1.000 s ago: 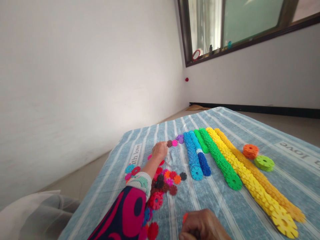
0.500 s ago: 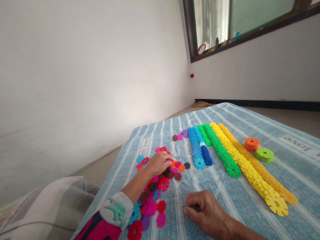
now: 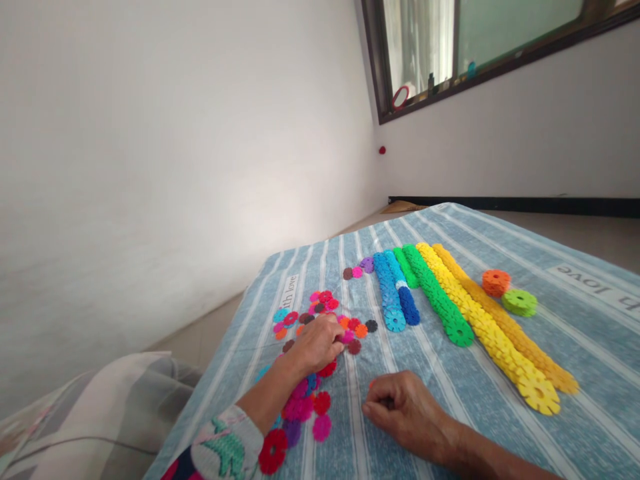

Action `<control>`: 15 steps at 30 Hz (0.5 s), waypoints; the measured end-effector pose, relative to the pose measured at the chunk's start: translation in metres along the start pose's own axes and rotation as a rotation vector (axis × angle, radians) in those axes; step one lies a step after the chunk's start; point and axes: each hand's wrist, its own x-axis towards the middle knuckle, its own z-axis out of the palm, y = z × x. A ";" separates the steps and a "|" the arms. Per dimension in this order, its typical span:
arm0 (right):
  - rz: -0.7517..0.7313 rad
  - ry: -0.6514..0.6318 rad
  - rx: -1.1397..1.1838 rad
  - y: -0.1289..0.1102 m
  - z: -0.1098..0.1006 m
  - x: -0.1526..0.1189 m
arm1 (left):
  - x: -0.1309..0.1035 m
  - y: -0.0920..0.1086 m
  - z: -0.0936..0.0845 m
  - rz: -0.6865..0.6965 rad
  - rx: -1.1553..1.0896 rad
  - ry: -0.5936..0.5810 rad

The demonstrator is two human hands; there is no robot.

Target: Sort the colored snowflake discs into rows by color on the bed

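Note:
My left hand (image 3: 320,343) reaches over a scattered pile of small notched plastic discs (image 3: 300,407) in red, pink, purple, blue, brown and black. Its fingers are curled down among them, and whatever they pinch is hidden. Right of the pile, my right hand (image 3: 407,413) rests closed on the striped cloth (image 3: 350,253). A sliver of an orange disc shows at its curled index finger; the rest is covered by the hand. A black disc (image 3: 371,326) and a brown disc (image 3: 354,347) lie just beyond my left fingertips.
Long overlapping rows of discs lie to the right: a blue row (image 3: 387,293), a green row (image 3: 435,293), a yellow row (image 3: 480,327) and a darker yellow row (image 3: 525,347). Beyond are an orange stack (image 3: 496,283) and a lime stack (image 3: 520,303). A wall (image 3: 175,167) borders the left.
My left hand has shifted slightly toward me over the pile, uncovering discs behind it. My right hand stays closed in nearly the same place. The view has tilted a little.

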 end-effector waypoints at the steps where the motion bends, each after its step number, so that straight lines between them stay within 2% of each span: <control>1: -0.001 -0.001 -0.002 0.001 0.000 0.000 | 0.001 0.000 -0.001 -0.015 0.023 -0.026; 4: -0.010 -0.003 -0.007 0.001 0.000 0.000 | 0.004 0.002 -0.002 -0.044 0.080 -0.063; 10: -0.008 -0.006 0.002 0.000 -0.002 0.000 | 0.010 0.010 -0.005 -0.015 0.163 -0.099; 15: -0.012 0.000 -0.001 0.001 -0.001 0.000 | 0.010 0.008 0.000 0.007 0.212 -0.116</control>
